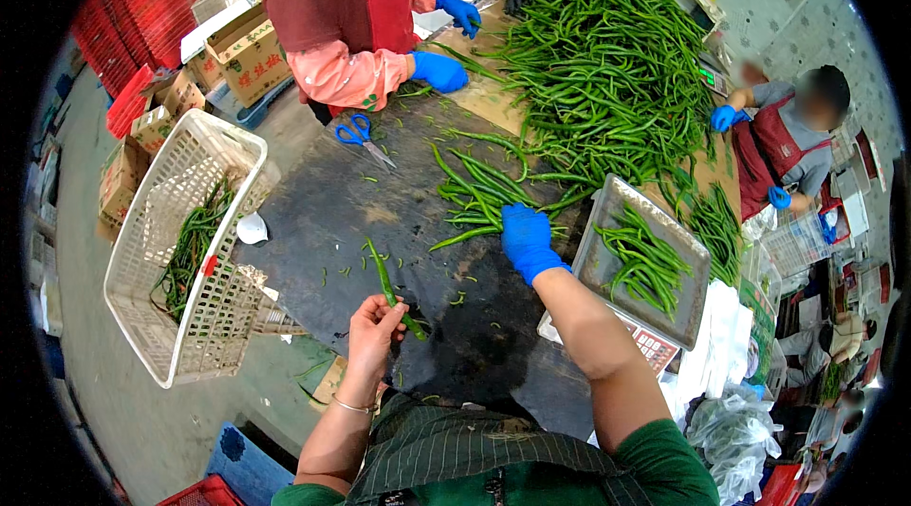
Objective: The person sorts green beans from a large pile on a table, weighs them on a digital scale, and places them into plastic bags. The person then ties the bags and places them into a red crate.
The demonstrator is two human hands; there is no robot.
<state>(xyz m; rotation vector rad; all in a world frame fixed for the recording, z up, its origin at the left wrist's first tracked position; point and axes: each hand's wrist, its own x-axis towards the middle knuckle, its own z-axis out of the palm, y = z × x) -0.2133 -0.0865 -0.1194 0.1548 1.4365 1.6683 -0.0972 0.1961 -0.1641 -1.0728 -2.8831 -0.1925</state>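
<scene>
My bare left hand pinches one long green chili pepper over the dark tabletop. My right hand, in a blue glove, rests on a small bunch of green chili peppers; its fingers are mostly hidden, so its hold cannot be told. Just right of that hand, a metal tray on a weighing scale bears more peppers. Beyond lies a large heap of long green peppers. Blue-handled scissors lie near the table's far left, with pepper stem bits scattered about.
At the left stands a white plastic basket with discarded-looking greens inside. Co-workers' gloved hands are at the table's far side, and another person stands at the right. Cardboard boxes and plastic bags stand around.
</scene>
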